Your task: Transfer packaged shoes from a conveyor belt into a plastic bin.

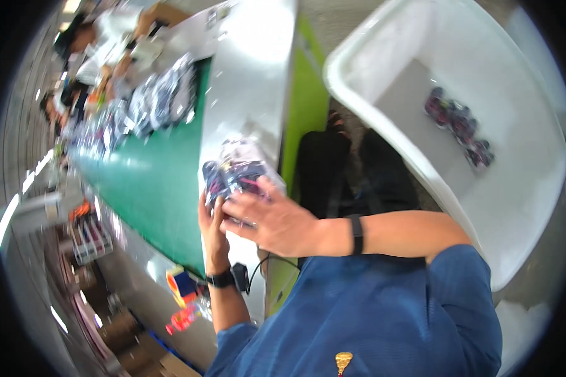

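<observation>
A clear plastic bag with dark blue and pink items inside lies over the metal edge of the conveyor table; what the items are I cannot make out. My left hand grips the bag's near left corner between thumb and fingers. Across the bag's near side lies my right hand, its fingers stretched out and spread, touching the plastic. Motion blurs both hands a little, and the right hand covers part of the bag.
Bagged goods sit in a row along the green conveyor belt, with people beyond them. On my right stands a white tub holding several similar dark and pink bundles. An orange-and-blue tape dispenser is near my left wrist.
</observation>
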The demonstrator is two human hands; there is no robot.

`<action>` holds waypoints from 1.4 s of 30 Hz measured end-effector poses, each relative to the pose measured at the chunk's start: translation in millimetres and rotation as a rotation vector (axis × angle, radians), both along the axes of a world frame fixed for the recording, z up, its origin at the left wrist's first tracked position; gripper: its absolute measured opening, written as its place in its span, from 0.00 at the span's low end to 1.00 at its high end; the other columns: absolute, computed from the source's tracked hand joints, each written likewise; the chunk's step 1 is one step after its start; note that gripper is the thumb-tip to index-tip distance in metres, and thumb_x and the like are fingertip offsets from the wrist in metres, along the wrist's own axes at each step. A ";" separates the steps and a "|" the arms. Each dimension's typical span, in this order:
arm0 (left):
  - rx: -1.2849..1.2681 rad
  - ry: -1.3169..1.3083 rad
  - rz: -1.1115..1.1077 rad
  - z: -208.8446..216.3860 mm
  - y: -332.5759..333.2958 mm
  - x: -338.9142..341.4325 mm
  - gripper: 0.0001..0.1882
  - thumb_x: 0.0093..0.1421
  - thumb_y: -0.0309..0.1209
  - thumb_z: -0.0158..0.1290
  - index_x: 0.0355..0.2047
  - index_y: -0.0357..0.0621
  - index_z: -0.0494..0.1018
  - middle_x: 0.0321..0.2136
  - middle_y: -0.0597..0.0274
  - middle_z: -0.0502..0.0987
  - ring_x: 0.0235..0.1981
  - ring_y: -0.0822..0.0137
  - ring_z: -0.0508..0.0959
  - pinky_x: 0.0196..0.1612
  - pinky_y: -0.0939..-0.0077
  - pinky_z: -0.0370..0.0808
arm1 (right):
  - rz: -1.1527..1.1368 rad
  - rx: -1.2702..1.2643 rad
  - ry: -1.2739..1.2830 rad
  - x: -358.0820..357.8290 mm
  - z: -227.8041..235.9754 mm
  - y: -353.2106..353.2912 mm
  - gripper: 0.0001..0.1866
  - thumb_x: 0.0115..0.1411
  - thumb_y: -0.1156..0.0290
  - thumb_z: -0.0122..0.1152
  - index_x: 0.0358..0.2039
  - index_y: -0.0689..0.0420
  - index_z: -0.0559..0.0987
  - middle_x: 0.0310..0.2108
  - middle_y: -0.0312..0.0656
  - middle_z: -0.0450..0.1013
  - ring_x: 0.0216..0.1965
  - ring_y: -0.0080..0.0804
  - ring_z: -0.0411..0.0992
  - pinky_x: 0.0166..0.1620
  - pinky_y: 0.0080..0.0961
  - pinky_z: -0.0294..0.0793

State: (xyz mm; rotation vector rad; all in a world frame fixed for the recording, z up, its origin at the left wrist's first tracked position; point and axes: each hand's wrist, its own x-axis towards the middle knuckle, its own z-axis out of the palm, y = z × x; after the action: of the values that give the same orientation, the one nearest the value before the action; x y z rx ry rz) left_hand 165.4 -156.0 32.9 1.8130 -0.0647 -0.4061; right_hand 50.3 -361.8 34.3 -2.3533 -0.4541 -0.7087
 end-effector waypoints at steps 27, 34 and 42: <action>0.378 0.505 -1.016 254.5 -137.1 -5.1 0.45 0.69 0.46 0.57 0.74 0.34 0.48 0.56 0.35 0.75 0.44 0.56 0.83 0.35 0.73 0.84 | -0.626 0.347 0.708 -111.1 -23.5 -389.1 0.31 0.41 0.58 0.74 0.45 0.61 0.80 0.39 0.52 0.79 0.43 0.50 0.78 0.48 0.40 0.77; 0.871 0.128 -0.798 265.2 -168.4 64.9 0.36 0.62 0.24 0.59 0.70 0.39 0.62 0.50 0.47 0.80 0.36 0.70 0.83 0.29 0.77 0.82 | -0.997 0.093 0.511 -65.9 -108.6 -473.0 0.35 0.47 0.56 0.75 0.53 0.62 0.78 0.51 0.52 0.77 0.53 0.46 0.76 0.54 0.41 0.75; 1.297 -0.614 -0.625 141.0 -120.0 283.8 0.33 0.63 0.51 0.59 0.62 0.43 0.72 0.55 0.44 0.79 0.56 0.45 0.79 0.57 0.56 0.75 | -0.749 0.474 0.498 -58.5 -108.6 -381.1 0.31 0.59 0.74 0.69 0.64 0.59 0.72 0.54 0.51 0.75 0.56 0.42 0.75 0.60 0.36 0.71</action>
State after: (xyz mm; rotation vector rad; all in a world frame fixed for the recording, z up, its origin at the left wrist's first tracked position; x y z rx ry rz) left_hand 449.2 -276.0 173.8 3.1478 -1.0103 -0.3099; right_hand -8.2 -742.9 -74.3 -2.0893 0.7667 -0.4365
